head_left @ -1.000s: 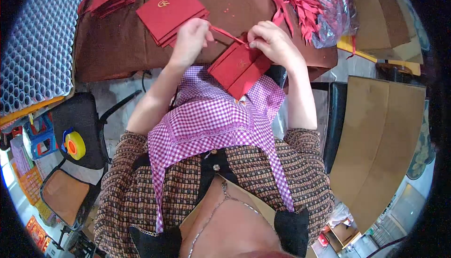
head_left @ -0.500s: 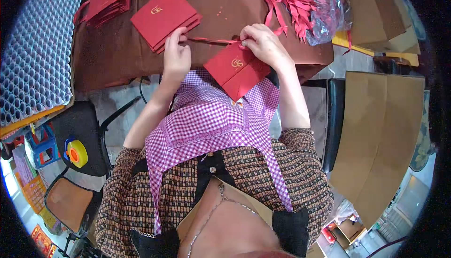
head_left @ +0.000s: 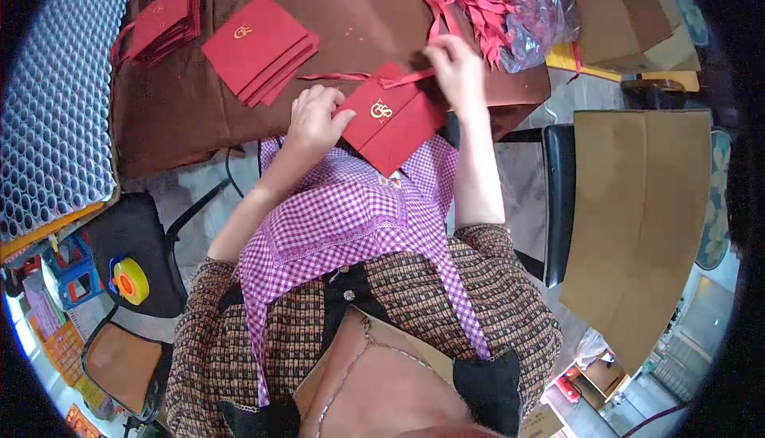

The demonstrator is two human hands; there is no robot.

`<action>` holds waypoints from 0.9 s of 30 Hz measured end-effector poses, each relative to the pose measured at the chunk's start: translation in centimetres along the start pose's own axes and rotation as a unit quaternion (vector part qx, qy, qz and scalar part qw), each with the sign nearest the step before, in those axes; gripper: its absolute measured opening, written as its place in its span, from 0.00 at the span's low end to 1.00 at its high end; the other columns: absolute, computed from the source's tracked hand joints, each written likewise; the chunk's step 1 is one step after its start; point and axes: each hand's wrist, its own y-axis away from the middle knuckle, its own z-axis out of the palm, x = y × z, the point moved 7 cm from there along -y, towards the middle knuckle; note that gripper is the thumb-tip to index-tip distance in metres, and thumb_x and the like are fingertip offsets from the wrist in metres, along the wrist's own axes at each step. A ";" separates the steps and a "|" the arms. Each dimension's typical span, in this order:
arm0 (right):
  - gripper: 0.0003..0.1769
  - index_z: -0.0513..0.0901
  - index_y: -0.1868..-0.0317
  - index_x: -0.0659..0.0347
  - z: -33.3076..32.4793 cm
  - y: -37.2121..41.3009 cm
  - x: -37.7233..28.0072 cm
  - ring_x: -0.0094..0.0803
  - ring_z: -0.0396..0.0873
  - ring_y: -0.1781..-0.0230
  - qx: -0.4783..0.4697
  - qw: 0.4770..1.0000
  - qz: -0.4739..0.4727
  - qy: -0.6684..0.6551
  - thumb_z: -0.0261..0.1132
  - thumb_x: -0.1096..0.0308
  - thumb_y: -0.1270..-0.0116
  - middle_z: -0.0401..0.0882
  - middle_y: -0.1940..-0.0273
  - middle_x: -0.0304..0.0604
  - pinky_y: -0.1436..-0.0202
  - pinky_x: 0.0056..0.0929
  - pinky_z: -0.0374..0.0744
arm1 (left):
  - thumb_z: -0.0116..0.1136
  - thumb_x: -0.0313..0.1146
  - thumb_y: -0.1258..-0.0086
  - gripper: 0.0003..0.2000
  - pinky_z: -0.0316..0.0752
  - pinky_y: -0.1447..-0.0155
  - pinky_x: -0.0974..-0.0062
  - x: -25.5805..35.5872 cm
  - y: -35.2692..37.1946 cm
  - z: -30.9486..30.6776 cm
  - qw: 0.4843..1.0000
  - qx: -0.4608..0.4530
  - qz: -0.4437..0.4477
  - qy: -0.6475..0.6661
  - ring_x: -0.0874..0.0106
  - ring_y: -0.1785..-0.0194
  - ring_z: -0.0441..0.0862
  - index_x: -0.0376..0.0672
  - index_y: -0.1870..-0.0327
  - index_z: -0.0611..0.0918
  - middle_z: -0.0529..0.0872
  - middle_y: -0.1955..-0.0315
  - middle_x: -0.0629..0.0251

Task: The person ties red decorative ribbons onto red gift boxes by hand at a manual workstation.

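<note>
A red paper envelope [head_left: 406, 123] with a gold emblem lies tilted at the table's near edge, one corner over my checked apron. At its left corner my left hand [head_left: 317, 119] grips the edge, thumb toward the emblem. A red ribbon [head_left: 408, 80] passes across the envelope's upper part, and its loose end trails left on the cloth. My right hand [head_left: 458, 75] is closed in a pinch at the ribbon's right end, above the envelope's right corner. To the upper left of my left hand rests a stack of red envelopes [head_left: 259, 47].
More red envelopes [head_left: 163, 19] are piled at the far left of the brown tablecloth [head_left: 183, 119]. A bundle of red ribbons [head_left: 478, 0] lies by a clear plastic bag [head_left: 546, 15]. Cardboard [head_left: 637, 223] stands right; a chair with a yellow tape roll [head_left: 130, 280] is left.
My left hand has left the ribbon's left end and come down onto the envelope's edge. The right hand has lifted off the envelope, drawing the ribbon right. The whole view has shifted slightly.
</note>
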 end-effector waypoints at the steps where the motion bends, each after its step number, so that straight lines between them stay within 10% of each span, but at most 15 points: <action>1: 0.13 0.83 0.62 0.64 -1.1 -0.2 1.8 0.43 0.83 0.60 0.023 0.996 0.062 0.067 0.64 0.62 0.38 0.84 0.64 0.52 0.54 0.35 0.78 | 0.68 0.34 0.48 0.14 0.71 0.58 0.64 -0.1 0.1 0.2 1.000 -0.010 -0.001 -0.002 0.61 0.65 0.76 0.38 0.62 0.81 0.78 0.72 0.59; 5: 0.28 0.85 0.64 0.64 -2.8 -0.6 6.0 0.53 0.81 0.60 0.002 0.946 0.194 0.261 0.63 0.43 0.41 0.83 0.66 0.58 0.54 0.44 0.77 | 0.68 0.34 0.47 0.14 0.72 0.58 0.66 -0.2 0.0 0.2 0.999 -0.029 -0.019 -0.020 0.63 0.66 0.76 0.38 0.62 0.80 0.79 0.72 0.60; 13: 0.19 0.83 0.64 0.63 -0.7 -1.0 5.1 0.49 0.82 0.62 -0.004 0.954 0.113 0.276 0.65 0.53 0.39 0.82 0.67 0.57 0.56 0.42 0.78 | 0.57 0.28 0.37 0.11 0.72 0.59 0.78 -1.5 0.5 0.1 0.961 -0.156 -0.155 0.169 0.78 0.66 0.76 0.35 0.55 0.80 0.81 0.70 0.66; 17: 0.09 0.83 0.62 0.63 -2.3 -0.7 4.1 0.37 0.82 0.65 0.099 0.994 0.034 -0.035 0.61 0.65 0.34 0.84 0.65 0.48 0.59 0.32 0.79 | 0.55 0.26 0.36 0.11 0.72 0.57 0.79 -3.2 0.8 0.7 0.956 -0.157 -0.151 0.196 0.78 0.64 0.76 0.34 0.55 0.81 0.83 0.68 0.65; 20: 0.08 0.80 0.57 0.64 -2.1 0.2 1.3 0.28 0.78 0.65 0.089 0.878 0.097 -0.460 0.57 0.70 0.30 0.82 0.63 0.42 0.57 0.27 0.77 | 0.55 0.26 0.36 0.11 0.73 0.54 0.77 -2.8 0.4 0.3 0.963 -0.160 -0.130 0.175 0.76 0.62 0.78 0.33 0.55 0.81 0.84 0.66 0.63; 24: 0.09 0.77 0.55 0.66 -0.3 2.6 -2.6 0.29 0.76 0.63 -0.059 0.822 0.114 -0.555 0.57 0.71 0.31 0.78 0.64 0.41 0.51 0.29 0.75 | 0.55 0.25 0.36 0.12 0.74 0.50 0.76 -2.1 0.2 -0.1 0.952 -0.161 -0.147 0.214 0.74 0.58 0.80 0.31 0.54 0.81 0.85 0.63 0.60; 27: 0.07 0.80 0.58 0.66 1.9 5.1 -4.8 0.26 0.76 0.62 -0.136 0.899 0.126 -0.396 0.58 0.77 0.35 0.78 0.64 0.38 0.54 0.24 0.75 | 0.54 0.25 0.36 0.12 0.75 0.49 0.75 -3.5 0.2 0.9 0.949 -0.165 -0.164 0.215 0.74 0.57 0.81 0.30 0.54 0.81 0.86 0.62 0.59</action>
